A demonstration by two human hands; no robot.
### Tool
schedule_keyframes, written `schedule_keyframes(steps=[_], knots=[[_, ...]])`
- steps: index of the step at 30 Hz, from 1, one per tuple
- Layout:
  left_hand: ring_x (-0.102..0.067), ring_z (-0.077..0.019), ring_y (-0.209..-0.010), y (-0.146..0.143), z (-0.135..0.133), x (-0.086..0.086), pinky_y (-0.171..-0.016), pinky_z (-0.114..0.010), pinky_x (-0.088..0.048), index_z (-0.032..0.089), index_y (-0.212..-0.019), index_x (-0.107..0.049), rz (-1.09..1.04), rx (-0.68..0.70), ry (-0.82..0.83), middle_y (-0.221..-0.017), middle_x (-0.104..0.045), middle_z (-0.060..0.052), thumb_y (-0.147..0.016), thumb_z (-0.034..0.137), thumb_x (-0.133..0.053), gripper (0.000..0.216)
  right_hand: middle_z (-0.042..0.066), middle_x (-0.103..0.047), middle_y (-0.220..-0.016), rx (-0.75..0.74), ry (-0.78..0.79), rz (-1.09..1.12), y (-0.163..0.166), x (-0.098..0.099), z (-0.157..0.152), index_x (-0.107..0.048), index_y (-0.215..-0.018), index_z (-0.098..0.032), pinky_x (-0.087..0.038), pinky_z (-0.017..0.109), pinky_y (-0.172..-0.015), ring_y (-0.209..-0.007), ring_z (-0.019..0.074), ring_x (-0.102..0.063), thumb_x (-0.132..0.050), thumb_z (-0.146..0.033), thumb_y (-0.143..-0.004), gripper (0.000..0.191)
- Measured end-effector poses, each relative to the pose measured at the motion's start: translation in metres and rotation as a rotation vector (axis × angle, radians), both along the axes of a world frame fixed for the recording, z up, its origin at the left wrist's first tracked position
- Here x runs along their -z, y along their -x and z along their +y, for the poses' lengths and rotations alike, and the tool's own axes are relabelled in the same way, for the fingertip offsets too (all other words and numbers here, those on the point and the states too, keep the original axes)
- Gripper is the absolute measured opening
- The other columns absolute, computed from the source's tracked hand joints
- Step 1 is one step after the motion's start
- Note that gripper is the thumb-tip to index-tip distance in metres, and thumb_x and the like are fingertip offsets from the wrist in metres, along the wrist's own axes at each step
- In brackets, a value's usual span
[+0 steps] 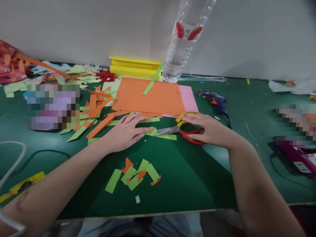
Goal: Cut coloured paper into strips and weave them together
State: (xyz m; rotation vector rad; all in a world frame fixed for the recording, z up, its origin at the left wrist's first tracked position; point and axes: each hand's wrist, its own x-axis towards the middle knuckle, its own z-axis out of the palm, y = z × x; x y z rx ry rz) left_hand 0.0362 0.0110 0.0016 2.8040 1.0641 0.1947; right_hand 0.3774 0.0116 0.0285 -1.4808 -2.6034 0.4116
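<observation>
My right hand (213, 130) has its fingers in the handles of a pair of scissors (174, 129), one handle yellow and the other red. The scissors lie low over the table, slightly parted, with blades pointing left onto a light green paper strip (169, 136). My left hand (127, 131) lies flat with fingers stretched out, its index fingertip on a green paper piece by the blade tips. Just beyond both hands is a stack of paper with an orange sheet (148, 98) on top and a pink sheet (189, 98) under it.
Small green and orange cuttings (134, 176) lie near the table's front edge. Orange and green strips (92, 107) are heaped left. A plastic bottle (179, 49) stands at the back beside a folded yellow piece (134, 67). A glue gun (214, 98) lies right, with a purple object (298, 156) beyond.
</observation>
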Motion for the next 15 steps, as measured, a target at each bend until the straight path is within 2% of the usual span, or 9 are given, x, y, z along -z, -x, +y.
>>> schedule_keyframes(steps=[9, 15], knots=[[-0.03, -0.0293, -0.139, -0.0001, 0.0001, 0.002, -0.11, -0.053, -0.033, 0.04, -0.135, -0.051, 0.008, -0.012, -0.008, -0.145, -0.041, -0.004, -0.101, 0.028, -0.039, 0.038, 0.005, -0.055, -0.14, -0.008, 0.033, 0.001, -0.0019, -0.0039, 0.0006, -0.058, -0.131, -0.028, -0.038, 0.053, -0.111, -0.132, 0.0306, -0.048, -0.059, -0.044, -0.082, 0.052], [-0.032, -0.0292, -0.137, 0.0005, 0.0003, 0.0026, -0.109, -0.052, -0.034, 0.036, -0.136, -0.051, 0.007, 0.012, -0.044, -0.142, -0.043, -0.006, -0.101, 0.03, -0.038, 0.038, 0.004, -0.06, -0.135, -0.026, 0.015, 0.038, -0.0002, -0.006, 0.0001, -0.062, -0.125, -0.029, -0.041, 0.052, -0.108, -0.128, 0.0309, -0.052, -0.063, -0.041, -0.08, 0.046]])
